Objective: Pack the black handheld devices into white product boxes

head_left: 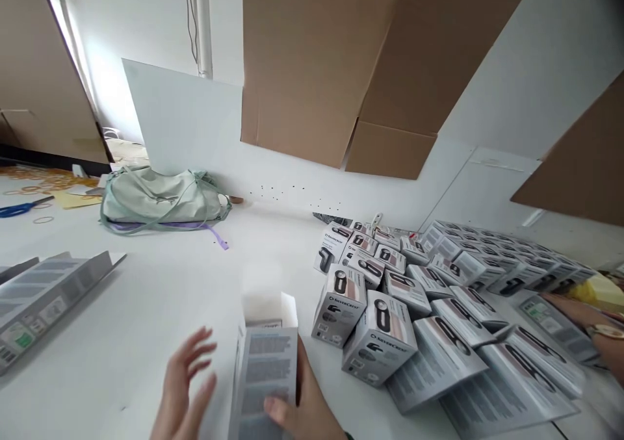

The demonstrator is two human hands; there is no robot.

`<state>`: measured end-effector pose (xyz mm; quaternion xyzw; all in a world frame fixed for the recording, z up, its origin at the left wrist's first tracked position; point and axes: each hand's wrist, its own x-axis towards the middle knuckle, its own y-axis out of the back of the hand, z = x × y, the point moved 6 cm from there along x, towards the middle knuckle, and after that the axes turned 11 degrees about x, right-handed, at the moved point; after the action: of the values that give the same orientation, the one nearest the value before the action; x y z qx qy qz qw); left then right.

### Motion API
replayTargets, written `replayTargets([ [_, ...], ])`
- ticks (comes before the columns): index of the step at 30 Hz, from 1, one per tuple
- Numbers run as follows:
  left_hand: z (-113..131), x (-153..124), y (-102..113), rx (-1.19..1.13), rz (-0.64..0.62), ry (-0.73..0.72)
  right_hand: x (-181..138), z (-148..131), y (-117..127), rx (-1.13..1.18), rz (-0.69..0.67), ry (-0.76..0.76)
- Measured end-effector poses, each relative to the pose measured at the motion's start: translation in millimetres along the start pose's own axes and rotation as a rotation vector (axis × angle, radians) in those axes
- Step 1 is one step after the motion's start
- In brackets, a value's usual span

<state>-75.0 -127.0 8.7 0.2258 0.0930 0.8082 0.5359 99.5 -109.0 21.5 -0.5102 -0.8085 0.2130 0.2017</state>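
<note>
My right hand (302,394) grips a grey printed carton (267,375), its thumb across the front panel and its fingers behind the right side. The carton's top flaps stand up, and something pale with dark print shows just inside the opening. To the left of the carton, my left hand (188,381) is raised with its fingers spread and touches nothing. Closed SilverCrest boxes (380,339) stand close by on the right, several of them leaning on one another.
Flat unfolded cartons (43,303) lie at the left. A pale green bag (163,196) sits by the wall, with blue scissors (22,207) and rubber bands beyond. Stacked boxes (492,258) fill the right back, where another person's hand (568,310) touches a carton.
</note>
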Motion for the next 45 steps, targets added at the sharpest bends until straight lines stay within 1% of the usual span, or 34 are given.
replayTargets([
  [1,3.1,18.0,6.9,-0.052,-0.038,0.052,-5.2,-2.2,-2.1,0.024,-0.049,-0.035],
  [2,8.9,35.7,11.6,-0.083,-0.094,0.074,-9.6,-2.9,-3.2,0.045,-0.081,-0.07],
  [4,20.2,64.3,11.9,-0.097,-0.26,0.109,-15.5,0.7,-3.4,0.047,-0.124,-0.138],
  [6,27.2,79.3,3.7,-0.106,-0.44,0.133,-17.8,7.9,-0.5,0.013,-0.153,-0.177],
  [7,29.0,82.6,-1.2,-0.112,-0.507,0.134,-18.1,11.4,1.6,-0.002,-0.169,-0.182],
  [8,30.2,84.3,-5.3,-0.115,-0.546,0.121,-18.1,14.5,4.0,-0.004,-0.183,-0.179],
  [9,31.0,85.2,-8.0,-0.111,-0.555,0.094,-18.1,17.0,6.7,0.003,-0.191,-0.174],
  [11,31.7,85.3,-10.1,-0.084,-0.537,0.028,-18.2,20.9,12.5,0.027,-0.188,-0.17],
  [13,30.8,83.4,-9.5,-0.063,-0.533,-0.002,-19.1,25.1,17.0,0.051,-0.172,-0.195],
  [15,29.4,80.8,-8.0,-0.049,-0.555,0.014,-20.0,29.5,19.6,0.072,-0.146,-0.228],
  [18,32.8,79.5,-4.6,0.008,-0.551,0.017,-20.5,35.1,19.6,0.105,-0.129,-0.239],
  [21,41.1,80.3,-7.9,0.067,-0.562,-0.005,-20.2,38.9,16.7,0.109,-0.156,-0.225],
  [26,43.6,82.9,-13.7,0.096,-0.548,0.057,-19.3,38.3,12.4,0.115,-0.183,-0.261],
  [28,45.0,80.3,-13.0,0.035,-0.579,0.082,-20.3,34.6,9.8,0.101,-0.202,-0.274],
  [31,53.4,73.2,-4.0,-0.162,-0.588,0.066,-23.5,28.3,7.1,0.114,-0.207,-0.239],
  [33,58.0,65.9,5.0,-0.242,-0.561,0.013,-25.2,25.9,8.2,0.1,-0.157,-0.177],
  [34,58.0,60.6,7.8,-0.255,-0.562,-0.015,-25.2,24.9,10.0,0.074,-0.11,-0.129],
  [36,52.9,46.6,6.3,-0.252,-0.612,-0.059,-23.8,23.0,13.9,-0.008,-0.005,-0.027],
  [38,43.8,30.6,-3.4,-0.229,-0.689,-0.102,-20.1,21.0,15.0,-0.061,0.053,0.054],
  [39,38.5,23.8,-9.6,-0.215,-0.706,-0.116,-17.4,20.8,13.8,-0.05,0.046,0.066],
  [41,27.9,14.5,-21.5,-0.21,-0.683,-0.112,-12.0,21.4,9.7,0.016,-0.01,0.024],
  [43,17.9,9.0,-31.3,-0.244,-0.647,-0.064,-8.3,18.6,7.4,0.092,-0.051,-0.013],
  [45,8.6,4.7,-37.9,-0.291,-0.647,-0.005,-6.6,13.6,9.4,0.092,-0.04,-0.015],
])
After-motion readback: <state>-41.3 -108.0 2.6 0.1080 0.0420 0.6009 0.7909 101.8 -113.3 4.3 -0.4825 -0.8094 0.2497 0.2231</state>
